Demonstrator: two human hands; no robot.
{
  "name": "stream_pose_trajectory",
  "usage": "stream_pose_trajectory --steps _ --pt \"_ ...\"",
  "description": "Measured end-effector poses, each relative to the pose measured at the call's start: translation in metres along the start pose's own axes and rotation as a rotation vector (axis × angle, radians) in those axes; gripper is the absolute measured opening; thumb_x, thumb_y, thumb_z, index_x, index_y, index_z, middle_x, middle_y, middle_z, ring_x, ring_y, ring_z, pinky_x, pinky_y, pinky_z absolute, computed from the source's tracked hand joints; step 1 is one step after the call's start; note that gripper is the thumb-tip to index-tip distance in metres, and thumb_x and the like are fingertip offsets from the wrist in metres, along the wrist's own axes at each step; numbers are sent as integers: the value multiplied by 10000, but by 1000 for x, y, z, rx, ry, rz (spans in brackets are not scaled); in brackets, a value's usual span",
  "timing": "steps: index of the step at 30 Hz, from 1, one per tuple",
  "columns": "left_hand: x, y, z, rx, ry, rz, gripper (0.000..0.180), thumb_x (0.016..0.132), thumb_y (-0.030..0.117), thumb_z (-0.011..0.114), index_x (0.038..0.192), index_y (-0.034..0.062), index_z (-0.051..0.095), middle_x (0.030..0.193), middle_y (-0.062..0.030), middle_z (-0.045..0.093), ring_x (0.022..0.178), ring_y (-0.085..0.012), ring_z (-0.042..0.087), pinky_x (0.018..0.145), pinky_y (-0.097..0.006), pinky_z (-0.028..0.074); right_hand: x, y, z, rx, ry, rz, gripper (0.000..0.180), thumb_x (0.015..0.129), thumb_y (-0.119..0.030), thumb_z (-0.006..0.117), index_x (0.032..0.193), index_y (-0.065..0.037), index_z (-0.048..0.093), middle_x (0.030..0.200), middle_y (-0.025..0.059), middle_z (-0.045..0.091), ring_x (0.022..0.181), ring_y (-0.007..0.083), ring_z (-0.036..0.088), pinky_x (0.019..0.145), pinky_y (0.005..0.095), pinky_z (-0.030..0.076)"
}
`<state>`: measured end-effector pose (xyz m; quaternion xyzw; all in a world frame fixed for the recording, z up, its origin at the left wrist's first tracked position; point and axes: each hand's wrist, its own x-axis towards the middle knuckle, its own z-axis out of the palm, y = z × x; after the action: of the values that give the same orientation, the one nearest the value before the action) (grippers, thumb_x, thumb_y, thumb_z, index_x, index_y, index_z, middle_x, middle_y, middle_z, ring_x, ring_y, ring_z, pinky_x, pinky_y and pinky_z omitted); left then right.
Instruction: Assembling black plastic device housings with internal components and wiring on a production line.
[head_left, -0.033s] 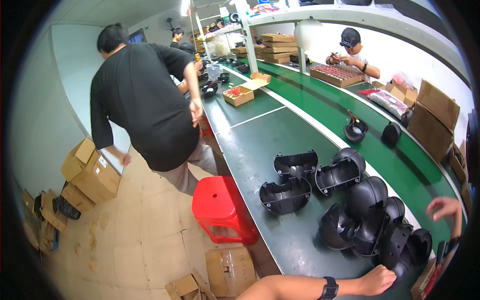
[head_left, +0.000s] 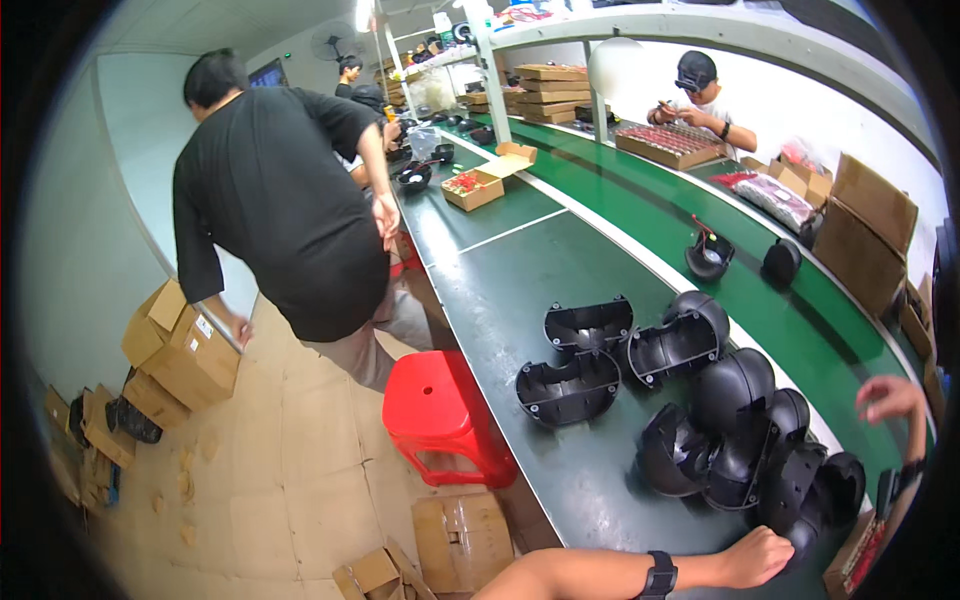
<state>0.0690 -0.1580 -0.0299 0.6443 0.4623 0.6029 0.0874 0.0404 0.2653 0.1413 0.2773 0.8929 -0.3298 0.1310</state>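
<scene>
My left hand, with a black band on its wrist, is closed in a fist at the near end of the dark green worktable. Its knuckles meet the edge of a black rounded plastic shell; whatever the fingers hold is hidden. By the right rim, my right hand is raised over the green belt, fingers bent and apart, with nothing visible in them. A pile of black half-shells lies between the hands and the table's middle. Two open half-shells with screw posts rest farther left.
A red stool and cardboard boxes stand left of the table. A person in black stands beyond the stool. Across the belt, a person in a cap works at a box of red parts. A shelf frame spans overhead.
The view has shifted very slightly. My right hand's fingers have risen a little. The standing person has moved slightly left. My left hand stays by the same shell.
</scene>
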Motion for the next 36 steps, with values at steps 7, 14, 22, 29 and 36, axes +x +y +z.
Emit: stream_pose_trajectory --steps 7,14,22,29,36 --pt "11 12 -14 14 -7 131 122 737 60 591 697 30 480 695 -108 476 657 -298 520 592 -407 380 31 -85 13 -150 336 -102 644 667 -234 797 1208 -26 516 1144 154 594 1005 270 600 818 405 521" --pt "11 14 -20 -40 42 159 140 691 48 601 639 10 476 658 -120 456 598 -310 518 518 -415 383 139 -117 70 -443 599 -41 931 711 -359 748 1462 -146 241 1508 145 256 1383 321 258 1106 494 267" --pt "13 14 -24 -55 119 190 134 652 63 612 647 4 491 645 -124 464 583 -313 517 509 -433 388 167 -105 72 -304 523 297 855 767 -571 611 1454 -166 303 1535 113 223 1429 292 156 1076 612 234" --pt "14 22 -36 68 114 305 176 710 175 643 640 60 530 615 -61 508 516 -234 537 441 -366 413 182 -87 68 -460 972 125 736 796 -436 639 1412 -163 344 1529 87 243 1362 307 307 1071 488 319" --pt "12 17 -37 80 139 301 202 664 205 644 624 64 506 607 -55 506 501 -233 535 417 -356 392 186 -106 84 -505 906 81 820 748 -450 662 1442 -213 295 1529 55 241 1392 288 247 1098 440 301"
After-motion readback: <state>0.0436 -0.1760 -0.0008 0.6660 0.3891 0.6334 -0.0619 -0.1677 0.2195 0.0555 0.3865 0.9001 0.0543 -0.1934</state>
